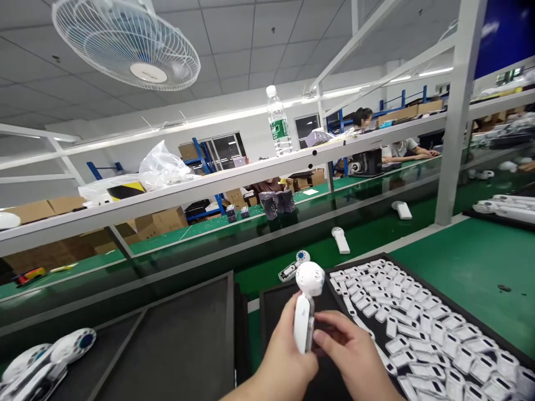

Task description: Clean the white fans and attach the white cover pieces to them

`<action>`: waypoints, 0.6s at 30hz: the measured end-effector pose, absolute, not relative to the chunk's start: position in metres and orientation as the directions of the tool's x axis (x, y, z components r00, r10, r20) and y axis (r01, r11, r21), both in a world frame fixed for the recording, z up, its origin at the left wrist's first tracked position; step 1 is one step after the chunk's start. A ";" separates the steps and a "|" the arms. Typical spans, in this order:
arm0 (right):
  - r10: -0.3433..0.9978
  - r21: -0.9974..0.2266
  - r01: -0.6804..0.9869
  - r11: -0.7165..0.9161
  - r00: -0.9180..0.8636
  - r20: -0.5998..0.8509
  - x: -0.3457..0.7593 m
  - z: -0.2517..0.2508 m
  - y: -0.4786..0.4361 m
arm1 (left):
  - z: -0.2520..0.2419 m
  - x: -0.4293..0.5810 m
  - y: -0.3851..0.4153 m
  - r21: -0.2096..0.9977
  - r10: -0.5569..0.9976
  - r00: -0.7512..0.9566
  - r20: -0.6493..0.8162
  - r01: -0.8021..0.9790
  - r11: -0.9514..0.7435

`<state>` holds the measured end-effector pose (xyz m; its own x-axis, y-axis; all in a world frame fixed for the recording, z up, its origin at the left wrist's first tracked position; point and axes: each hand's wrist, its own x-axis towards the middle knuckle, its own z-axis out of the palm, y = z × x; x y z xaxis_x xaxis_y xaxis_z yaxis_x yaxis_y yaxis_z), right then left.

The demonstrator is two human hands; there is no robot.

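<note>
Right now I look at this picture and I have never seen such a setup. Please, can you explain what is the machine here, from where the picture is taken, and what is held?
There is no machine here. These are a person's two bare hands, seen from one camera worn on the head, which looks forward and down. The left hand holds a white device with a round head upright, and the right hand is close against its side. Beside them, a black tray carries many small white rectangular parts in rows. The tray lies on a green work surface. Farther off, another white device lies on the green surface, and a co-worker's arm shows across the bench.
</note>
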<state>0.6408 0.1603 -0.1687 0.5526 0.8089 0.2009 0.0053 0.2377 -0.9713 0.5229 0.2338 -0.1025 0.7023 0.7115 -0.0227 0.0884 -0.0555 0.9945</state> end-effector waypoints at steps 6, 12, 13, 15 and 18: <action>0.947 -0.357 0.928 0.104 0.017 0.321 0.641 -0.246 0.118 | -0.081 0.520 0.255 0.944 0.785 0.618 -0.048 -0.228 0.238; 0.945 -0.094 0.981 0.172 -0.137 0.298 0.644 -0.266 0.098 | -0.075 0.513 0.273 0.871 0.763 0.646 -0.015 -0.366 0.327; 0.939 -0.143 0.976 0.162 -0.108 0.326 0.650 -0.256 0.098 | -0.075 0.513 0.274 0.867 0.769 0.639 -0.009 -0.379 0.324; 0.912 -0.289 0.949 0.125 0.004 0.410 0.665 -0.229 0.096 | -0.076 0.512 0.275 0.860 0.781 0.625 -0.006 -0.395 0.322; 0.778 -0.552 0.828 0.098 0.282 0.562 0.688 -0.185 0.086 | -0.077 0.512 0.274 0.855 0.779 0.627 -0.004 -0.402 0.328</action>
<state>0.6883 0.0863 -0.1852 0.2820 0.7775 0.5621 0.8282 0.0985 -0.5517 0.5120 0.2736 -0.0766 0.6274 0.7787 -0.0035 -0.4020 0.3278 0.8550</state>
